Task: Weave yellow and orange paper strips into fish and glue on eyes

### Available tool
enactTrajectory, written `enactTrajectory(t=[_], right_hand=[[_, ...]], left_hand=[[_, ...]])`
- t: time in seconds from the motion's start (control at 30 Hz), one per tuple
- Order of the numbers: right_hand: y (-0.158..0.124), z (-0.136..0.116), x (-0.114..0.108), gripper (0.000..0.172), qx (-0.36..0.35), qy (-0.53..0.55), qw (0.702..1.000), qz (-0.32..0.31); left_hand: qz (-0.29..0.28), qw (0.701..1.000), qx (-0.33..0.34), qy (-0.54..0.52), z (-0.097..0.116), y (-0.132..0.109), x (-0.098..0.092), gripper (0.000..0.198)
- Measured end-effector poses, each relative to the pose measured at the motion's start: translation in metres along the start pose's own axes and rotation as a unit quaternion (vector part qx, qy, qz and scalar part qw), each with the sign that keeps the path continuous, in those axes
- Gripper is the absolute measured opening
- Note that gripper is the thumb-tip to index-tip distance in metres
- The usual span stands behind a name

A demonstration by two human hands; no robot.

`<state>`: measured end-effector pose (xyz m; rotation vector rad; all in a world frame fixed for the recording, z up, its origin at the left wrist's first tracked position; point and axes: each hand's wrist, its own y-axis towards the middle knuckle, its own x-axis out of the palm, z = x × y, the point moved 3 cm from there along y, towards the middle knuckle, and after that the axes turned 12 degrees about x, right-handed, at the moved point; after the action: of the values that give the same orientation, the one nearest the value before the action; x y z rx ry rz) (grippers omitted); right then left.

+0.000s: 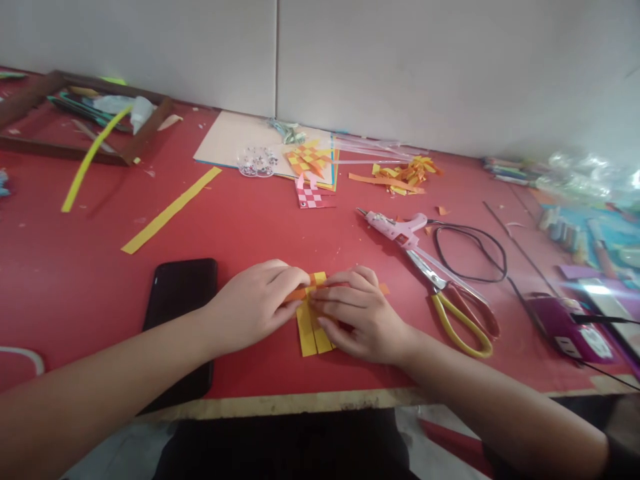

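Observation:
Yellow paper strips [308, 337] lie side by side near the table's front edge, crossed by an orange paper strip [299, 294] in a small weave. My left hand [265, 293] is closed, its thumb and fingers pinching the orange strip at the weave's left side. Over the right part of the weave, my right hand [365, 310] has bent fingers gripping and pressing the yellow strips. Fingers of both hands hide much of the weave. The orange strip's far end [384, 289] peeks out past my right hand.
A black phone [183, 293] lies beside my left forearm. To the right are a pink glue gun [397, 228] with a cord, scissors [457, 310] and a purple power socket [570, 327]. Loose yellow strips [170, 212], a woven fish [309, 193] and orange scraps [410, 175] lie behind.

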<state>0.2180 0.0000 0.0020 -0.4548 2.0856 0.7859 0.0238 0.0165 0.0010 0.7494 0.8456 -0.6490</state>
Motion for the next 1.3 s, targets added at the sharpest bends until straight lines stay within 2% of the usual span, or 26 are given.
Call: enactTrajectory(t=[0.13, 0.53, 0.73, 1.0, 1.17, 1.23, 1.3], right_hand=[[0.0, 0.0, -0.001, 0.008, -0.003, 0.002, 1.0, 0.015], [-0.004, -0.002, 0.0, 0.014, 0.015, -0.046, 0.999, 0.01], [-0.003, -0.001, 0.0, 0.011, 0.022, -0.032, 0.999, -0.005], [-0.003, 0.0, 0.0, 0.009, 0.021, -0.023, 0.999, -0.013], [-0.001, 0.002, -0.008, 0.012, 0.011, 0.042, 0.999, 0.023], [0.001, 0.006, -0.009, 0.011, 0.029, 0.08, 0.996, 0.008], [0.002, 0.009, -0.008, 0.012, 0.047, 0.104, 0.993, -0.037]], left_hand=[[-0.01, 1.0, -0.003, -0.004, -0.002, 0.0, 0.002, 0.013], [-0.015, 1.0, -0.01, 0.004, -0.001, -0.002, 0.003, 0.02], [-0.012, 1.0, 0.013, -0.002, -0.003, -0.001, 0.003, 0.022], [0.001, 0.998, -0.009, -0.06, -0.008, 0.0, 0.001, 0.025], [0.005, 0.997, -0.001, -0.078, -0.008, -0.001, 0.0, 0.024], [0.009, 0.997, 0.0, -0.076, -0.008, -0.001, 0.0, 0.025], [0.009, 0.997, 0.008, -0.07, -0.008, -0.001, 0.0, 0.026]])
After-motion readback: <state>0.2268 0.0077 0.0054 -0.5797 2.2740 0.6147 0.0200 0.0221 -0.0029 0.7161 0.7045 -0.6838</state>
